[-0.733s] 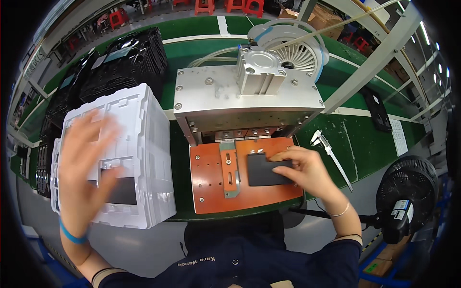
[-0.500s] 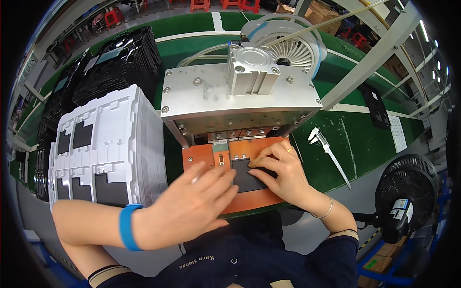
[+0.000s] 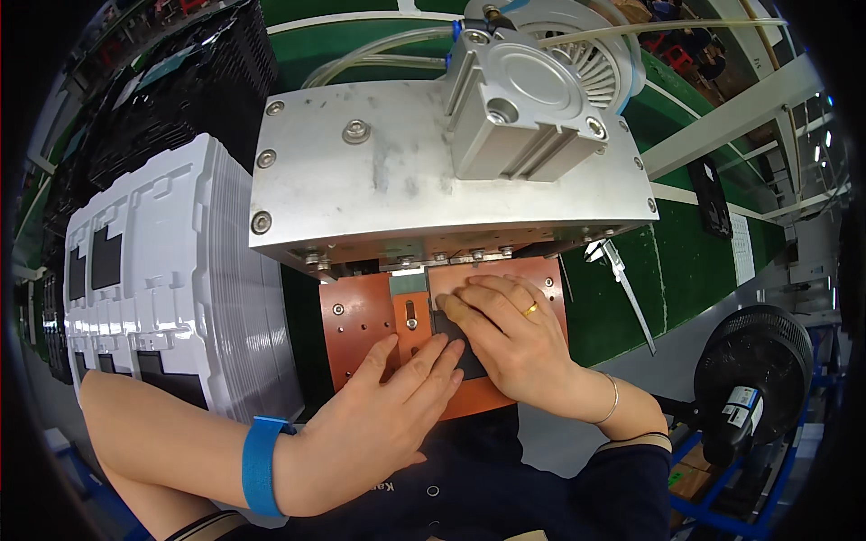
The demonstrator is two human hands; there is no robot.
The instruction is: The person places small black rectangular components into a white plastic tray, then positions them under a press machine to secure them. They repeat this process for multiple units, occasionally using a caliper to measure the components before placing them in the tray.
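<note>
A dark grey flat piece (image 3: 473, 365) lies on the orange-brown fixture plate (image 3: 361, 311), in front of the silver press (image 3: 406, 162). My left hand (image 3: 370, 419) has its fingers stretched out, their tips at the piece's left edge beside a slotted orange block (image 3: 411, 316). Over the piece's upper part rests my right hand (image 3: 514, 338), palm down, fingers side by side and slightly bent; its thumb is hidden. Neither hand visibly grips anything. Much of the piece is covered by my fingers.
At left stands a stack of white trays (image 3: 162, 234) with dark pieces in the top one. Black crates (image 3: 171, 108) rise behind it. A caliper (image 3: 622, 284) lies on the green bench at right, near a black fan (image 3: 753, 379). Clear hoses (image 3: 379, 50) run to the press.
My view has come closer to the press. The left hand has moved onto the piece's left edge. My right hand has gone from a thumb-and-finger pinch to fingers laid over the piece.
</note>
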